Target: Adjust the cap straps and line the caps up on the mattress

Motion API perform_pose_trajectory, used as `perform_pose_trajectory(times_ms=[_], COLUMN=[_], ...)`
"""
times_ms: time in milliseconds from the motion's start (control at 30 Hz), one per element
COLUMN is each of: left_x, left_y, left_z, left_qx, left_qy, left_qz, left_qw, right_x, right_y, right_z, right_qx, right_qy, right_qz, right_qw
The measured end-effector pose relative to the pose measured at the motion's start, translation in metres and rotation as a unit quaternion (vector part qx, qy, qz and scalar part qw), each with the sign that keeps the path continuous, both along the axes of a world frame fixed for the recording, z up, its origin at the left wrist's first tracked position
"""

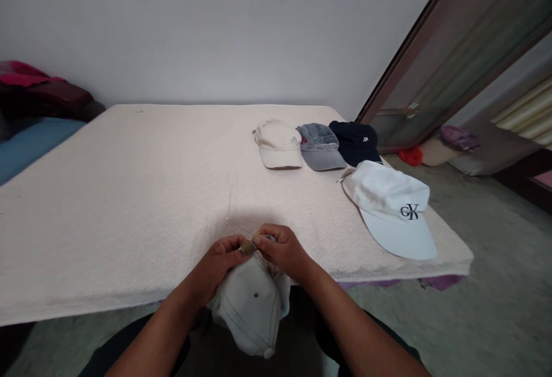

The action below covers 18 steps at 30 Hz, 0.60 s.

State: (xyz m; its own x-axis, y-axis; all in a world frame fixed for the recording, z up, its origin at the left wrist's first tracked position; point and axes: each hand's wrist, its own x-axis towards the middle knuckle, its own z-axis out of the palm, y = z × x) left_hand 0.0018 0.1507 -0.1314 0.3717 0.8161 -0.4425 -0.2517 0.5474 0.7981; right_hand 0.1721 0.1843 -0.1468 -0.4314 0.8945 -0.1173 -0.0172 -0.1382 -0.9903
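Note:
A light grey baseball cap (252, 302) hangs at the front edge of the bed, its crown button pointing down toward me. My left hand (222, 262) pinches the cap's back strap beside a brownish buckle or tab (247, 247). Close against it, my right hand (280, 247) is closed on the other side of the strap, with the fingertips of both hands nearly meeting. The cap's brim is mostly hidden beneath the crown and my right hand.
On the cream-covered bed (129, 204) lie a cream cap (279, 141), a grey cap (319, 146), a navy cap (354, 141) and a white cap (388, 199) with dark letters. A wall stands behind; a brown-framed door (414, 66) is at right. Blue fabric (38, 141) lies left.

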Motion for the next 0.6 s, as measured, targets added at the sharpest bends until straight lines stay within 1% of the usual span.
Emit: perform_pose_trajectory(times_ms=[133, 300, 433, 600], left_x=[0.0, -0.002, -0.001, 0.001], left_y=[0.001, 0.001, 0.001, 0.001], left_z=[0.002, 0.001, 0.001, 0.0], left_qx=[0.006, 0.006, 0.009, -0.001], left_qy=[0.003, 0.017, 0.013, 0.02], left_qz=[0.002, -0.014, 0.0, 0.01], left_qw=[1.0, 1.0, 1.0, 1.0], right_x=[0.0, -0.003, -0.005, -0.003], right_y=[0.0, -0.001, -0.001, 0.0], right_z=[-0.001, 0.004, 0.009, 0.009], right_qx=[-0.003, -0.052, -0.091, -0.099], right_qy=[0.011, 0.059, 0.094, 0.109], right_qz=[0.012, 0.003, -0.01, -0.005], right_qw=[1.0, 0.997, 0.991, 0.989])
